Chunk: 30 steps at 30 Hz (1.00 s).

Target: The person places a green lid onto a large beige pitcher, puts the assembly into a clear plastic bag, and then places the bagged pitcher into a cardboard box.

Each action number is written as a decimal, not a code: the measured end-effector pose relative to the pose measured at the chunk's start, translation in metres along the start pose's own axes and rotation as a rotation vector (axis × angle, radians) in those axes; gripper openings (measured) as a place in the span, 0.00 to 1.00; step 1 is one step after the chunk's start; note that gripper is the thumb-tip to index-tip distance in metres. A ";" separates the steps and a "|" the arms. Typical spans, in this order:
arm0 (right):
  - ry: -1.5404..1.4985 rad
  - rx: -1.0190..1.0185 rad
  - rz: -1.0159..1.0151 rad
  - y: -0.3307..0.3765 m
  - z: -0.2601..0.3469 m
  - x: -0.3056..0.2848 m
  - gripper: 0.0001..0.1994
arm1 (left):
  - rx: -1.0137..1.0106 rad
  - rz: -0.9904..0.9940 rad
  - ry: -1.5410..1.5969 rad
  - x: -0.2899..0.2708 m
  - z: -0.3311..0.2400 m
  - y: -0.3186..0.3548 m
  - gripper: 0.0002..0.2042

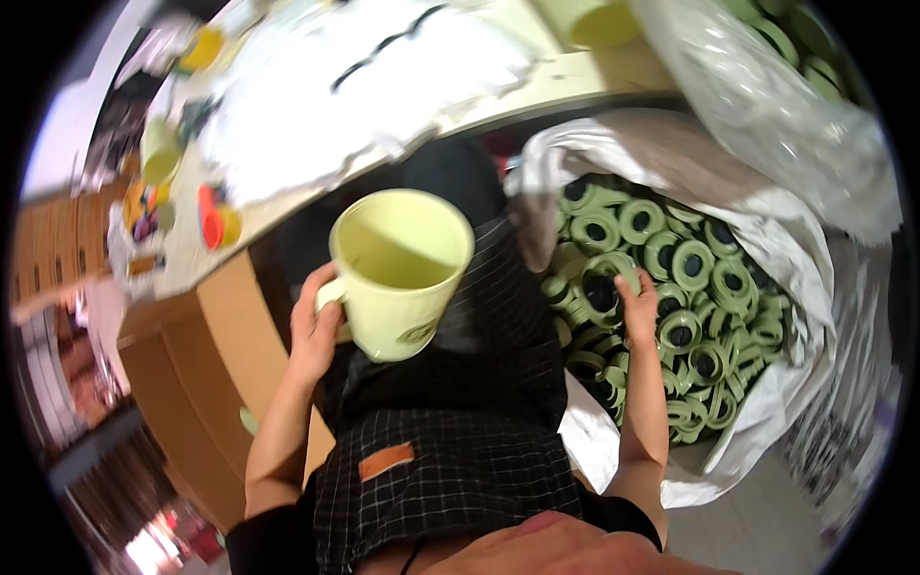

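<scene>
A pale green mug point(401, 321) with a wide open mouth hangs over my lap, tilted so I look into it. My left hand point(312, 324) grips it at the handle, with a dark print showing low on its side. Off to the right, my right hand point(640, 305) has its fingers closed on the rim of a green round lid point(602, 287) with a dark centre. Beneath that hand lies a heap of similar green lids point(692, 268) inside a large white sack point(815, 297) with its top folded back.
Ahead is a table point(479, 117) bearing a pile of white sheeting point(307, 115), a yellow-green cup point(161, 153) and an orange-and-yellow item point(218, 220). A cardboard box point(187, 383) stands at my left. A clear plastic bag point(767, 115) bulges above the sack.
</scene>
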State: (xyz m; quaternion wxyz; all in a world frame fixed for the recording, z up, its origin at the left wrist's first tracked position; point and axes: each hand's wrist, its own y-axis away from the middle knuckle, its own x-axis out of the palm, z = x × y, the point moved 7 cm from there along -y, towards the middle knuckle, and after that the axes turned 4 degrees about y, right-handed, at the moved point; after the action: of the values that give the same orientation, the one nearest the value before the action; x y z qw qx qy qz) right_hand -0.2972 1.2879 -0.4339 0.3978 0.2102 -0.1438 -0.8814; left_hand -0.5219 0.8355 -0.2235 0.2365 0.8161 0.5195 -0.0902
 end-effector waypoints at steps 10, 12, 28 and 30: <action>0.295 -1.339 0.782 0.141 0.332 0.222 0.30 | 0.273 0.110 0.184 0.003 -0.011 0.030 0.25; 0.309 -1.406 0.745 0.146 0.332 0.215 0.30 | 0.252 0.123 0.215 -0.002 -0.007 0.030 0.25; 0.478 -0.901 0.676 0.136 0.312 0.224 0.29 | 0.192 0.074 -0.136 0.021 -0.027 0.059 0.31; 0.427 -0.957 0.757 0.105 0.336 0.212 0.38 | 0.310 0.081 -0.042 0.011 -0.021 0.058 0.30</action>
State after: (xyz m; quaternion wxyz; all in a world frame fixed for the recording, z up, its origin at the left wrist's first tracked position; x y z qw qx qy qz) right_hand -0.5190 1.0878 -0.1516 0.7508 0.1150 0.2834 -0.5855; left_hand -0.4674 0.8344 -0.1924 0.1221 0.8609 0.4611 -0.1770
